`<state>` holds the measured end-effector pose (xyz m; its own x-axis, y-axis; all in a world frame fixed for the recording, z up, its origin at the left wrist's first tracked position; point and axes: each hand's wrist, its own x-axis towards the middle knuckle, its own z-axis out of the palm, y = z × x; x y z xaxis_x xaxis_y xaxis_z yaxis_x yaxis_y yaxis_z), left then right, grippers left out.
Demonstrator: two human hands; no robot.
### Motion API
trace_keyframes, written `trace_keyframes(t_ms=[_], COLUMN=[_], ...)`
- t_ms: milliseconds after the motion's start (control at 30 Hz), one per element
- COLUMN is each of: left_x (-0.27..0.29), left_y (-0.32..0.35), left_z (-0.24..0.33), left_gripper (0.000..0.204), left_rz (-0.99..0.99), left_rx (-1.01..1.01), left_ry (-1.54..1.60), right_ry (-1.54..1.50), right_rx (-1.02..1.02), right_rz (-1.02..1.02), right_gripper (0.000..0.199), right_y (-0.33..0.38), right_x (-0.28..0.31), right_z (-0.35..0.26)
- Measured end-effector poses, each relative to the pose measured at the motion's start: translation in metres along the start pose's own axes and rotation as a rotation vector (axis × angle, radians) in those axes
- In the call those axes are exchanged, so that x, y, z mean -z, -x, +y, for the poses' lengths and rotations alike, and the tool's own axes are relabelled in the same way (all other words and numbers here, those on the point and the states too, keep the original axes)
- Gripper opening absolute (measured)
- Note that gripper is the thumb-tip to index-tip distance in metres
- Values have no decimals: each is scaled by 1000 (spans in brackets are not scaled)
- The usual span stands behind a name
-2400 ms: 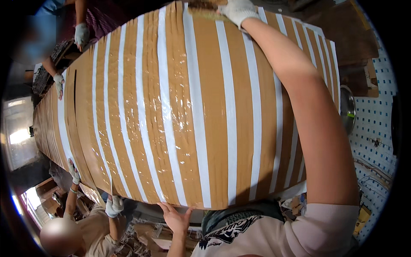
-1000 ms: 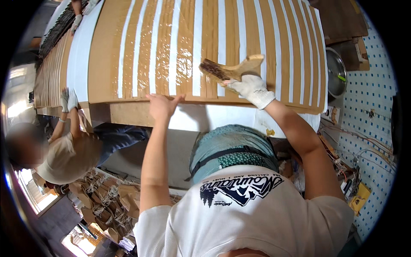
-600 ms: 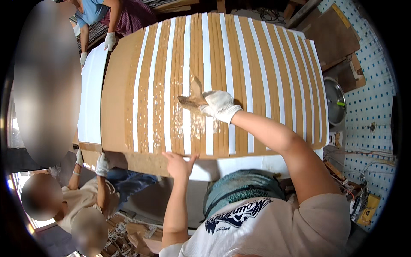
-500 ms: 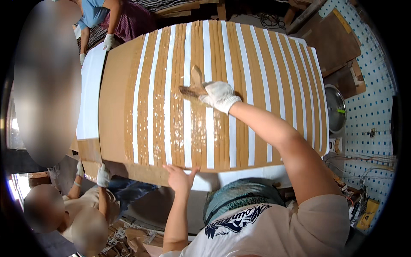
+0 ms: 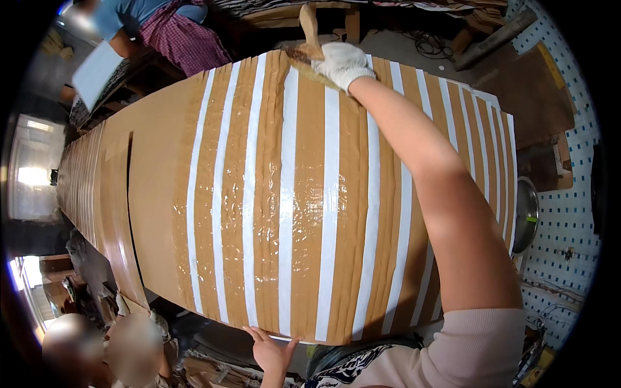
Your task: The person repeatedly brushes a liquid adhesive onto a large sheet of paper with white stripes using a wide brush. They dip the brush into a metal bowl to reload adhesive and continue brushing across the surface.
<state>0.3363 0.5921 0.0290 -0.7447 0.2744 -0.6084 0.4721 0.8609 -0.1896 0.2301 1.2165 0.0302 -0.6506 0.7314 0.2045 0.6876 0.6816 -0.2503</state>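
Observation:
A wide spread of brown cardboard sheets point(image 5: 307, 246), overlapping like steps with white bands between them, lies in front of me. Wet, glossy streaks cover much of its left and middle part. At the far edge my right hand point(image 5: 343, 66), in a white knit glove, is closed around a wide brush point(image 5: 311, 32) with a wooden handle. The brush's bristles rest on or just over the sheets' far ends; exact contact is hard to see. My bare left hand point(image 5: 272, 354) is open, fingers spread, against the near edge of the sheets.
At the far left a person in blue point(image 5: 132, 19) is beside a white sheet point(image 5: 97, 74). Another person's beige sleeve point(image 5: 169, 355) shows at the lower left. More layered cardboard point(image 5: 81, 187) extends leftward. A metal basin point(image 5: 527, 213) stands right, by the dotted wall point(image 5: 559, 239).
My right hand has moved the brush from the middle to the far edge. At left, the white sheet has come away from the cardboard, and the far person's gloved hands have left the table edge.

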Motion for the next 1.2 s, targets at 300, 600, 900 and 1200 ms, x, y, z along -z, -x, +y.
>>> trace_keyframes(t_ms=[300,600,900,1200], left_x=[-16,9,-20,-10], left_y=[0,-3,-10,-2], left_z=[-8,5,-13,-7], left_gripper=[141,123,123,121], left_rz=[119,4,109,48], left_rx=[-71,-69,-137,-92], left_ry=[99,95,37,119], right_ry=[-19,-20,-376,-391], right_rx=[16,-90,143,-7], right_rz=[19,-129,-119,-47], right_gripper=[38,43,46,48], right_y=[-27,6,24,17], right_x=[44,24,14,42], right_z=[9,75,120,159])
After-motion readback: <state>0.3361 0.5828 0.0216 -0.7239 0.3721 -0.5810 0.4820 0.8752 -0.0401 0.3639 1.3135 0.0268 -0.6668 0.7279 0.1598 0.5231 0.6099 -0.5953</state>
